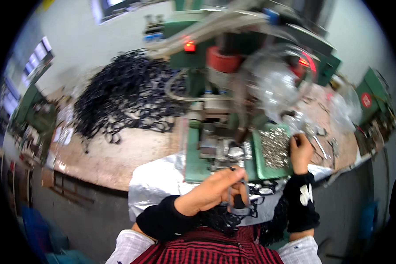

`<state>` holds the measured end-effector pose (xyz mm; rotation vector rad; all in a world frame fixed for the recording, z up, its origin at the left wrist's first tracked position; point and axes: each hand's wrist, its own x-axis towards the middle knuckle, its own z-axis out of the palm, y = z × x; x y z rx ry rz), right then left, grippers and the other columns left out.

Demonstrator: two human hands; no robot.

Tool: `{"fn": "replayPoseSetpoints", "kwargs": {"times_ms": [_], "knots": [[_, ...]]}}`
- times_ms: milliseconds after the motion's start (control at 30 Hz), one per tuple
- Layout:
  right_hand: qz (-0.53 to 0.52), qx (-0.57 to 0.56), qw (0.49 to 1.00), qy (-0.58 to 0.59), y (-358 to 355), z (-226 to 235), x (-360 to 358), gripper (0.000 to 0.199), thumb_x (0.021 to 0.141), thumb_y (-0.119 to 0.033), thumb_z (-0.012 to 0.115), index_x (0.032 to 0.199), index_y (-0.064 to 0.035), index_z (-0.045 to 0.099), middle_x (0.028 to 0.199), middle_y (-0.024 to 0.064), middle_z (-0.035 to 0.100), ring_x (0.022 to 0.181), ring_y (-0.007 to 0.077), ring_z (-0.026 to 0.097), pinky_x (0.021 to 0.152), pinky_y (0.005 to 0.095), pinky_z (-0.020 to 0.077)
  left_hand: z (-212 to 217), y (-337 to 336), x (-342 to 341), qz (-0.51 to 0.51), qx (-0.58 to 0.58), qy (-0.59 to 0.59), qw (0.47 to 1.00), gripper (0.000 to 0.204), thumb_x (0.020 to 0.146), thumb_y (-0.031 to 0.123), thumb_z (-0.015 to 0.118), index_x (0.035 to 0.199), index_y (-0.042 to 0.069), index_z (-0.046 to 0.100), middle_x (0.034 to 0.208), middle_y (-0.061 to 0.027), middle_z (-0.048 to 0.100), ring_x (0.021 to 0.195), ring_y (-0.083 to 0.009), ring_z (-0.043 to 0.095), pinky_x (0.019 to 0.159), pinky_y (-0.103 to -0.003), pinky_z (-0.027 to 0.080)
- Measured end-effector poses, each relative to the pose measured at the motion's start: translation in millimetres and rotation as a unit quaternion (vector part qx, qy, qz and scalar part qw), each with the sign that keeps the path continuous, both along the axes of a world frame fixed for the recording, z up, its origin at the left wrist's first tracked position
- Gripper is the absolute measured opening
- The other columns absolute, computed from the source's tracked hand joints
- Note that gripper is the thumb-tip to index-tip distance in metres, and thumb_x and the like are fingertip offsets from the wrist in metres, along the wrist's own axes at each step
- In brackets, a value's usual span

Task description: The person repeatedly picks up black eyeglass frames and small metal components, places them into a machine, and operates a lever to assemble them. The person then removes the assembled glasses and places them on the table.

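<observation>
My left hand (215, 188) is closed on a thin dark-grey strap loop (240, 211), which hangs from its fingers in front of the machine. My right hand (300, 154) rests over the right edge of a green tray (256, 150), its fingers curled and pressed together. Whatever those fingers may hold is too small to make out. Many small shiny metal pieces (275, 147) fill the tray. More black loops (220, 220) lie at my lap, just below the left hand.
A green press (193, 163) with a red collar (223, 61) stands before me. Left of it spreads a large pile of black loops (132, 94). A clear plastic bag (275, 90) hangs at the right, above loose tools (320, 147). Silver foil (156, 178) covers the table's front edge.
</observation>
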<state>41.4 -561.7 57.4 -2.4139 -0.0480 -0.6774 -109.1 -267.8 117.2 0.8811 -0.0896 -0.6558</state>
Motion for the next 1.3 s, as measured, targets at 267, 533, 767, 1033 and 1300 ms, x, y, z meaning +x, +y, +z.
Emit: {"fn": "replayPoseSetpoints", "kwargs": {"times_ms": [267, 533, 767, 1033, 1300], "knots": [[0.115, 0.129, 0.985, -0.013, 51.3, 7.3, -37.0, 0.02, 0.087, -0.001, 0.066, 0.107, 0.0017, 0.064, 0.093, 0.0074, 0.069, 0.086, 0.0126, 0.063, 0.08, 0.026, 0.0486, 4.5, 133.2, -11.5, 0.412, 0.422, -0.16, 0.792, 0.015, 0.091, 0.011, 0.067, 0.102, 0.002, 0.062, 0.088, -0.0071, 0.068, 0.08, -0.0133, 0.064, 0.071, -0.026, 0.052], [0.115, 0.152, 0.982, 0.004, 55.3, 5.6, -43.4, 0.016, 0.09, -0.001, 0.063, 0.105, 0.0029, 0.068, 0.1, 0.0089, 0.071, 0.093, 0.0159, 0.064, 0.087, 0.0275, 0.0481, -43.5, 225.6, 110.3, 0.331, 0.846, -0.231, 0.347, 0.017, 0.077, 0.025, 0.073, 0.084, 0.009, 0.074, 0.093, -0.0112, 0.07, 0.088, -0.0341, 0.064, 0.077, -0.042, 0.051], [0.017, 0.097, 0.994, -0.04, 16.2, 2.5, -92.7, 0.01, 0.088, 0.0, 0.064, 0.097, 0.0036, 0.067, 0.093, 0.0073, 0.069, 0.089, 0.0165, 0.063, 0.084, 0.0292, 0.0471, -99.9, 239.0, 96.4, 0.388, 0.598, -0.081, 0.696, 0.019, 0.083, 0.016, 0.072, 0.074, 0.001, 0.065, 0.067, -0.0086, 0.067, 0.056, -0.0166, 0.064, 0.048, -0.03, 0.047], [0.145, 0.162, 0.973, -0.075, 91.4, 71.4, -90.0, 0.015, 0.082, 0.005, 0.062, 0.095, 0.002, 0.069, 0.091, 0.0125, 0.067, 0.087, 0.0251, 0.063, 0.082, 0.0326, 0.0472, -66.1, 168.6, 36.9, 0.46, 0.131, -0.04, 0.877, 0.009, 0.093, 0.014, 0.061, 0.101, 0.013, 0.056, 0.087, -0.0018, 0.061, 0.073, -0.0185, 0.065, 0.058, -0.025, 0.049], [0.19, 0.376, 0.906, -0.034, 162.8, 74.1, -88.2, 0.041, 0.083, 0.001, 0.065, 0.122, 0.0074, 0.054, 0.094, 0.0128, 0.068, 0.092, 0.02, 0.066, 0.084, 0.0321, 0.0498, -89.3, 130.2, 19.9, 0.578, 0.071, -0.047, 0.812, 0.016, 0.1, 0.016, 0.052, 0.113, 0.008, 0.055, 0.093, -0.0045, 0.06, 0.076, -0.0175, 0.059, 0.064, -0.03, 0.047]]}}
